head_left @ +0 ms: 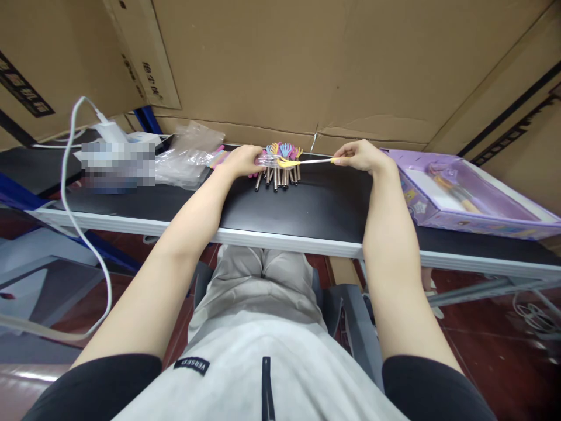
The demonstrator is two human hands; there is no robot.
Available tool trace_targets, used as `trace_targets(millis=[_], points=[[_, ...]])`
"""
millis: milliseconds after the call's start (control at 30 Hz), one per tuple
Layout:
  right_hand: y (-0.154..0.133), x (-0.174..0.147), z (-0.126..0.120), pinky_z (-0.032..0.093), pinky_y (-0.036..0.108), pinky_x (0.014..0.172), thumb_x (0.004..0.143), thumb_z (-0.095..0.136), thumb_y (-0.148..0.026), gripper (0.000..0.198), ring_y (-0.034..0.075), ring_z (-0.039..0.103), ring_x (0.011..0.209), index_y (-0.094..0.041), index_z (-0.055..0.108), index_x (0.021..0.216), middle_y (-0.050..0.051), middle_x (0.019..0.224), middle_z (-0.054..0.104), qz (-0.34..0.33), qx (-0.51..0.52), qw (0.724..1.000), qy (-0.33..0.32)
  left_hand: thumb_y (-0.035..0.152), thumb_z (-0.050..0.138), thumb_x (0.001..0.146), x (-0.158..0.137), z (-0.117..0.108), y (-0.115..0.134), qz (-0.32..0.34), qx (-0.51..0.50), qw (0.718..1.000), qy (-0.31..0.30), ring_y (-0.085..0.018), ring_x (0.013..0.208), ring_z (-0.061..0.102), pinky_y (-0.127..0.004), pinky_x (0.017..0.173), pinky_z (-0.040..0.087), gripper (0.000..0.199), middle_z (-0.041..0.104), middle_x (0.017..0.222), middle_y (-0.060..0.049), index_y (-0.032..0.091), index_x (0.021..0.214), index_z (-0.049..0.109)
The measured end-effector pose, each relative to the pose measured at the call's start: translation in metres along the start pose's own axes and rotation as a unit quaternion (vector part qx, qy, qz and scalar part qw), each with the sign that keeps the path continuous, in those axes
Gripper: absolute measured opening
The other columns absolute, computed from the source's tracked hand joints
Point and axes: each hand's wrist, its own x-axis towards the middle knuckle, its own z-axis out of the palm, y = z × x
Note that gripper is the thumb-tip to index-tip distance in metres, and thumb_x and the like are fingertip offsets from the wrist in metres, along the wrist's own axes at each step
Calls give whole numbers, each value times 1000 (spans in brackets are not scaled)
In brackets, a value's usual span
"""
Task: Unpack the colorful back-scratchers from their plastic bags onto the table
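My right hand pinches the yellow end of a slim back scratcher, holding it roughly level above the black tabletop. Its yellow claw-shaped head points left. Facing it, my left hand is closed on a clear plastic sleeve that reaches up to the yellow head; whether the head is inside the sleeve, I cannot tell. Just behind and below lies a pile of small back scratchers, with blue, pink and yellow claw heads and metal shafts towards me. More coloured pieces show partly behind my left hand.
Crumpled clear plastic bags lie left of my left hand. A white plug with a cable sits further left. At right stands an open purple box with items inside. Cardboard walls off the back; a metal edge borders the front.
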Motion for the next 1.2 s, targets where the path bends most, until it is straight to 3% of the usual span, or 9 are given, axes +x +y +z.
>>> trace_targets(millis=[133, 433, 567, 700, 867, 1000, 1200], points=[[0, -1, 0, 62, 39, 88, 71, 96, -55, 43, 24, 71, 88, -22, 83, 94, 8, 83, 77, -8, -5, 1000, 7, 33, 67, 85, -1, -1, 0, 1, -2, 1000, -2, -26, 92, 68, -30, 80, 47, 23, 74, 96, -9, 18, 102, 70], [-7, -6, -3, 60, 40, 90, 73, 94, -53, 38, 26, 72, 92, -22, 83, 91, 9, 85, 77, -2, -26, 999, 19, 36, 69, 83, -2, -4, 2, 12, -25, 1000, -1, -25, 87, 67, -29, 77, 47, 22, 74, 88, -7, 19, 98, 71], [-4, -4, -4, 59, 38, 87, 73, 92, -60, 44, 23, 70, 86, -22, 84, 94, 7, 83, 77, -11, -33, 999, 15, 34, 69, 85, -4, -6, 4, 10, -25, 1000, -7, -25, 88, 67, -30, 78, 46, 22, 75, 93, -9, 18, 99, 71], [-7, -4, 0, 57, 38, 88, 72, 94, -56, 42, 23, 69, 88, -20, 81, 88, 8, 85, 76, -9, -31, 999, 4, 34, 68, 86, -3, -6, 5, 11, -27, 1000, -10, -26, 91, 68, -30, 80, 47, 22, 76, 97, -11, 17, 101, 71], [-21, -8, 13, 53, 42, 95, 68, 94, -64, 52, 26, 69, 96, -21, 81, 96, 6, 84, 75, -42, -34, 998, 32, 33, 68, 85, -2, -4, 6, 25, -31, 999, -3, -27, 92, 68, -30, 81, 47, 23, 75, 96, -11, 17, 101, 72], [-36, -7, 29, 49, 51, 103, 73, 89, -70, 59, 30, 68, 104, -24, 81, 109, 7, 94, 76, -70, -39, 996, 30, 36, 65, 87, -1, -4, 9, 37, -33, 999, -3, -24, 88, 66, -30, 77, 46, 23, 75, 93, -10, 18, 99, 71], [-55, 3, 66, 45, 55, 108, 84, 84, -60, 46, 32, 66, 113, -26, 81, 114, 8, 107, 76, -89, -72, 993, 26, 30, 65, 85, 0, -2, 14, 19, -28, 999, -1, -26, 92, 68, -32, 80, 46, 20, 75, 96, -11, 18, 99, 73]])
